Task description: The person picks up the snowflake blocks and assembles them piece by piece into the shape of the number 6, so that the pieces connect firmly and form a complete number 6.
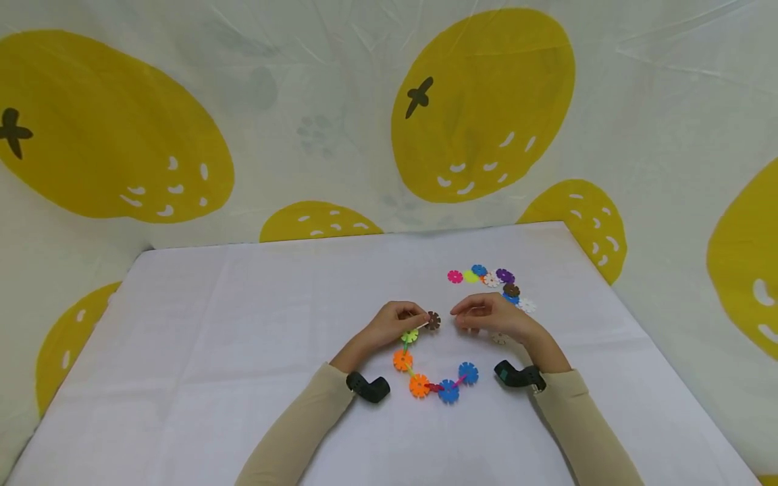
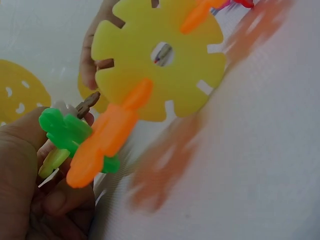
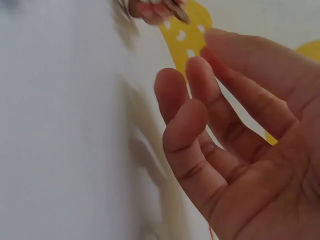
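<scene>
In the head view my left hand (image 1: 389, 325) pinches the upper end of a chain of interlocking notched plastic discs, where a brown disc (image 1: 433, 320) sticks out past the fingertips. From there the chain curves down through a lime disc (image 1: 410, 335), orange discs (image 1: 419, 386) and a red piece to blue discs (image 1: 449, 391). The left wrist view shows a green disc (image 2: 65, 130) and an orange one slotted into a large-looking yellow disc (image 2: 195, 70). My right hand (image 1: 495, 315) hovers right of the brown disc, fingers loosely bent, holding nothing.
Loose discs lie beyond and beside the right hand, among them a pink disc (image 1: 455, 277), a purple disc (image 1: 505, 275) and a white disc (image 1: 527, 306). Another pale disc (image 1: 499, 338) lies below that hand. A white cloth (image 1: 182, 351) covers the table; a patterned curtain hangs behind.
</scene>
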